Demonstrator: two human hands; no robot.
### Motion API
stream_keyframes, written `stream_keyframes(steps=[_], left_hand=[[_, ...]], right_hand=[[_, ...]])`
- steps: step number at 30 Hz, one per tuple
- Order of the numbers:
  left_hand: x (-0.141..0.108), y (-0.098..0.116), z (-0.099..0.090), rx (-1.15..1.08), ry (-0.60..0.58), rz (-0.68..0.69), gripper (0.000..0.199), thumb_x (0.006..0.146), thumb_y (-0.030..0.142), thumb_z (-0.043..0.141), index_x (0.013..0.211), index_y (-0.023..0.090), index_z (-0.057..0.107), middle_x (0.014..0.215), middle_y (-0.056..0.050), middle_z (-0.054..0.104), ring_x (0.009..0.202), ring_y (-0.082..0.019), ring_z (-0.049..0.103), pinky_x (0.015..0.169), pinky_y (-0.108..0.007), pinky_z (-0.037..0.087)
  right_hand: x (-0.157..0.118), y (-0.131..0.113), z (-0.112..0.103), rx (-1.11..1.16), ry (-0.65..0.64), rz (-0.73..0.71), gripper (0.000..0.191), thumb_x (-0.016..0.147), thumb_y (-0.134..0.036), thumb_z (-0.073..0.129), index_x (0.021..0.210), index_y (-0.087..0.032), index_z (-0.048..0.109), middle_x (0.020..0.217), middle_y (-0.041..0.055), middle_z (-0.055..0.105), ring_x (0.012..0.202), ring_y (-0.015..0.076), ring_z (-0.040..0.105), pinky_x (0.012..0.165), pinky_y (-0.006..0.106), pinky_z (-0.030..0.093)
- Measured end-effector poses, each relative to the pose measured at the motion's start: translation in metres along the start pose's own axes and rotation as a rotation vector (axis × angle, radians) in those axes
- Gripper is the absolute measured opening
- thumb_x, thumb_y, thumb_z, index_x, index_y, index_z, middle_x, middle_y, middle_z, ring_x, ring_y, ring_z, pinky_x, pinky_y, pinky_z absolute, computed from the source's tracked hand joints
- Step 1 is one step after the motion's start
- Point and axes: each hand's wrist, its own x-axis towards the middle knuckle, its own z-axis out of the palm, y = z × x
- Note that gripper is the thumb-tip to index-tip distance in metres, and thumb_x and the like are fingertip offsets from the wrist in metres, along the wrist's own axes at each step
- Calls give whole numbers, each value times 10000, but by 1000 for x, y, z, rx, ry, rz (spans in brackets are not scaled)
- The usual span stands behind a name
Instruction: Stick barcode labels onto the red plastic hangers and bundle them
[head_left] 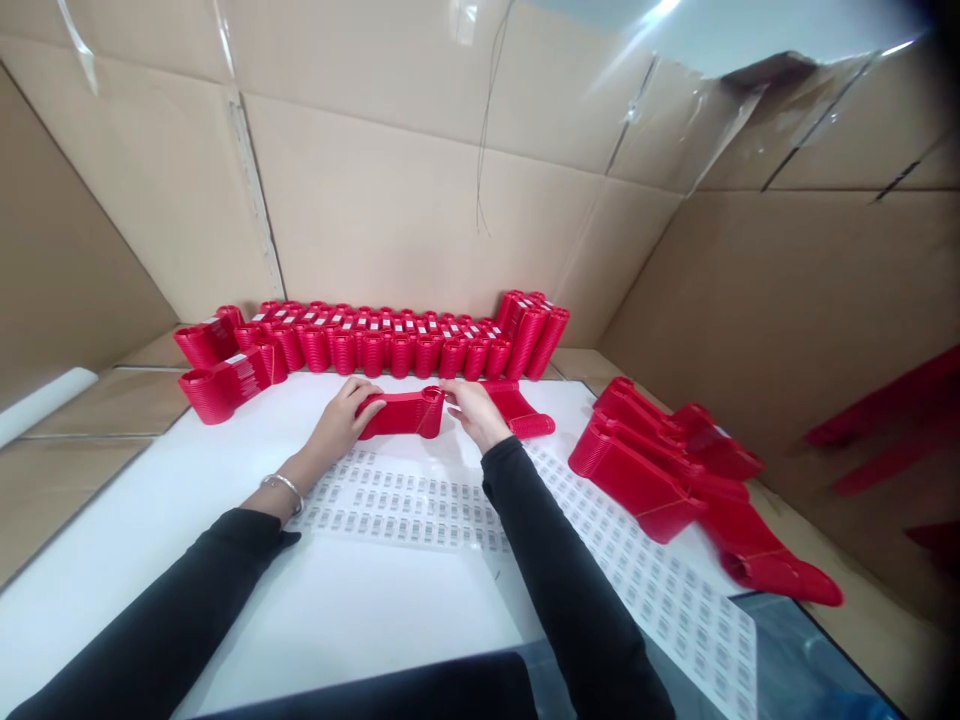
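A stack of thin red plastic pieces (405,413) with rounded ends stands on the white tabletop in front of me. My left hand (343,412) is closed around its left end, thumb along the near top edge. At the stack's upper right corner, the fingers of my right hand (474,408) are pinched together. A thin loop shows there, and I cannot make out exactly what the fingertips hold. Another red stack (521,410) lies just beyond my right hand. Below both hands lies a sheet of small printed labels (420,508).
A long row of red stacks (375,350), many with white labels, lines the cardboard back wall (420,200). More red stacks (637,465) lie at the right, beside a second label sheet (675,600). Cardboard walls enclose the white table (360,610). A white roll (45,400) is at far left.
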Motion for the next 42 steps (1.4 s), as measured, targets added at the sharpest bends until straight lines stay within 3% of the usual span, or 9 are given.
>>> stream_keyframes(steps=[7, 14, 17, 20, 22, 25, 29, 37, 42], left_hand=[[-1, -2, 3, -20, 6, -15, 253, 903, 347, 397, 996, 180, 564, 1011, -62, 514, 930, -198, 529, 860, -347, 438], [-1, -1, 4, -48, 17, -49, 262, 890, 355, 421, 1025, 190, 573, 1021, -65, 534, 938, -208, 540, 873, -373, 439], [0, -1, 1, -56, 13, -57, 294, 869, 361, 453, 1093, 195, 549, 1048, -69, 546, 962, -217, 542, 883, -395, 439], [3, -3, -6, -61, -47, -39, 359, 835, 384, 502, 1146, 206, 518, 1139, -84, 534, 1043, -238, 524, 912, -415, 431], [5, -7, -13, -61, -123, -33, 398, 810, 400, 531, 1160, 211, 509, 1176, -91, 530, 1064, -248, 524, 918, -426, 433], [8, -12, -21, -73, -215, -56, 450, 772, 414, 568, 1171, 215, 501, 1177, -92, 555, 1050, -260, 544, 908, -442, 442], [10, -15, -26, -61, -266, -95, 439, 761, 425, 581, 1143, 217, 527, 1139, -87, 598, 1004, -260, 579, 886, -429, 455], [15, -6, -33, -2, -253, -56, 455, 766, 477, 570, 1131, 208, 540, 1135, -90, 602, 1009, -259, 575, 900, -415, 440], [15, -1, -35, 11, -292, -70, 463, 772, 493, 557, 1140, 212, 536, 1145, -82, 593, 1020, -256, 567, 914, -407, 428]], right_hand=[[25, 24, -9, 22, -17, 51, 241, 848, -242, 357, 679, -171, 513, 571, 5, 535, 530, 90, 507, 564, 205, 443], [20, 59, -1, -171, -97, -21, 92, 649, -144, 630, 576, -161, 576, 603, 24, 602, 694, 166, 567, 700, 301, 464], [19, 49, -13, -170, -151, -129, 79, 689, -94, 578, 709, -146, 634, 779, 57, 663, 813, 174, 594, 798, 319, 455], [19, 25, -26, -120, -210, -266, 348, 746, -74, 507, 1071, -172, 583, 1092, 65, 626, 976, 140, 574, 854, 286, 443], [20, 10, -28, -179, -321, -385, 482, 747, -132, 569, 1219, -185, 486, 1172, 82, 587, 1021, 144, 558, 841, 271, 449], [26, -6, -19, -416, -502, -491, 473, 656, -165, 689, 1114, -162, 571, 1034, 77, 642, 896, 177, 597, 769, 266, 459], [35, -13, -7, -530, -571, -493, 230, 567, -117, 730, 781, -144, 651, 706, 19, 649, 629, 168, 578, 597, 254, 431], [29, -17, -19, -552, -546, -536, 263, 662, -133, 671, 922, -143, 628, 883, 32, 667, 749, 161, 599, 648, 226, 418], [29, -16, -17, -570, -558, -520, 269, 656, -130, 683, 920, -125, 631, 863, 31, 665, 758, 161, 600, 665, 226, 424]])
